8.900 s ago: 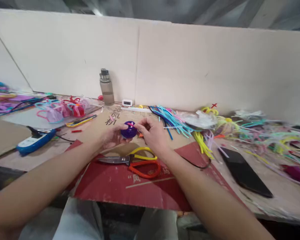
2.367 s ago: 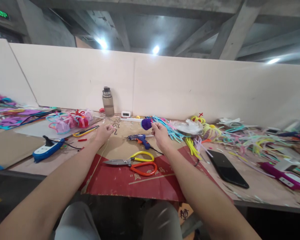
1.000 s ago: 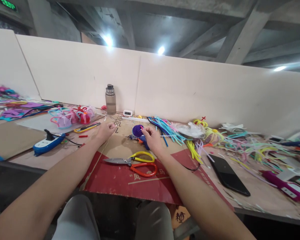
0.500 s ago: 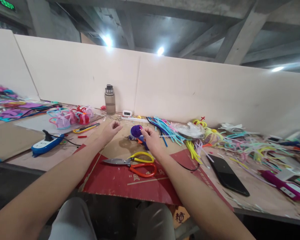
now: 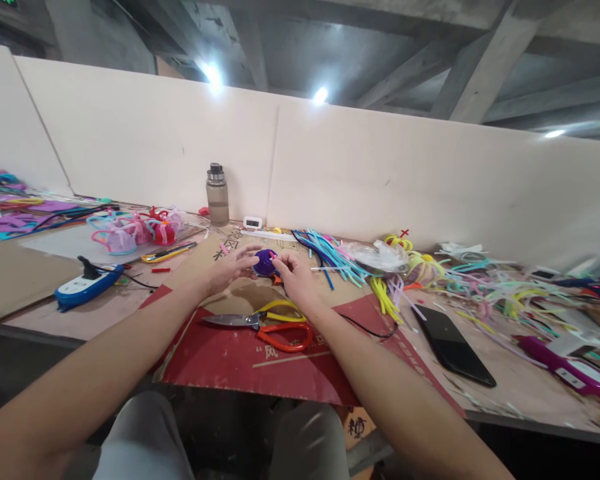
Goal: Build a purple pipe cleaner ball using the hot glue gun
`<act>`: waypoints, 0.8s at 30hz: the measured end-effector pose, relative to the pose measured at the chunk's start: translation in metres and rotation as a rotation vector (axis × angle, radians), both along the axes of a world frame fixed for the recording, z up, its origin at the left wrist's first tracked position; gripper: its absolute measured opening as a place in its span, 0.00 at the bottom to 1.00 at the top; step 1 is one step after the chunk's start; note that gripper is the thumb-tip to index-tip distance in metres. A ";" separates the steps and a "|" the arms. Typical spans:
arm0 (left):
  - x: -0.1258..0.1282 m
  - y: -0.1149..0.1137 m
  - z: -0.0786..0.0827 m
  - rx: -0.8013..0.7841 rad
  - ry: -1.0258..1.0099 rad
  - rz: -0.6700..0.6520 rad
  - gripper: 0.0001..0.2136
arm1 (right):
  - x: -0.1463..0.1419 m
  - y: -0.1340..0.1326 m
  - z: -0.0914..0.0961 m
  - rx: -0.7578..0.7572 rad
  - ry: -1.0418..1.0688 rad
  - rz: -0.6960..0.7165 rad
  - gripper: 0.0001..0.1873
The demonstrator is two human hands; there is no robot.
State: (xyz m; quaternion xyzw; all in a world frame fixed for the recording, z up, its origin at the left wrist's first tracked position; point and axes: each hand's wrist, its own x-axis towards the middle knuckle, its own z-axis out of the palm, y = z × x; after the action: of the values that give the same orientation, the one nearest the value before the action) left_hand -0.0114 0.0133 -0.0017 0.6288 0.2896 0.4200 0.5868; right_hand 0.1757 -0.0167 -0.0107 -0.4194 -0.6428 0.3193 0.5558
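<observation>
A small purple ball of wound pipe cleaner (image 5: 264,262) with a pink bit on top is held just above the cardboard sheet (image 5: 215,250). My left hand (image 5: 230,267) grips it from the left with curled fingers. My right hand (image 5: 293,277) pinches it from the right, fingertips on the pink bit. Both hands meet over the cardboard, just behind the scissors (image 5: 270,321) with yellow and orange handles. A glue gun lies mostly hidden beneath my right hand.
A red sheet (image 5: 240,360) lies at the front edge. Also here: a blue-white power strip (image 5: 83,288) on the left, a bottle (image 5: 217,195) by the white partition, loose coloured pipe cleaners (image 5: 340,253) to the right, a black phone (image 5: 453,345), pink-purple craft pieces (image 5: 130,230).
My left hand has come in from the left and closed on the purple ball. My right hand has lowered the ball slightly toward me. The view has dipped a little.
</observation>
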 end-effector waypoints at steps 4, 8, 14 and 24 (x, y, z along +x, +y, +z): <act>0.000 0.001 0.002 0.004 -0.009 0.049 0.24 | -0.001 -0.001 0.001 -0.017 0.002 -0.004 0.14; -0.004 0.005 0.002 0.025 0.063 0.155 0.23 | 0.000 -0.001 0.002 -0.073 0.050 0.007 0.15; -0.006 0.009 -0.002 0.179 0.185 0.082 0.32 | -0.002 0.000 0.001 -0.118 0.096 0.022 0.15; 0.004 0.010 -0.009 0.440 0.342 0.128 0.28 | -0.005 -0.006 0.003 -0.123 0.067 0.009 0.18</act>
State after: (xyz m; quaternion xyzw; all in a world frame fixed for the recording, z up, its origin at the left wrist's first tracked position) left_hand -0.0073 0.0234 -0.0106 0.7833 0.3254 0.3966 0.3511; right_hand 0.1709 -0.0224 -0.0078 -0.4387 -0.6050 0.3746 0.5488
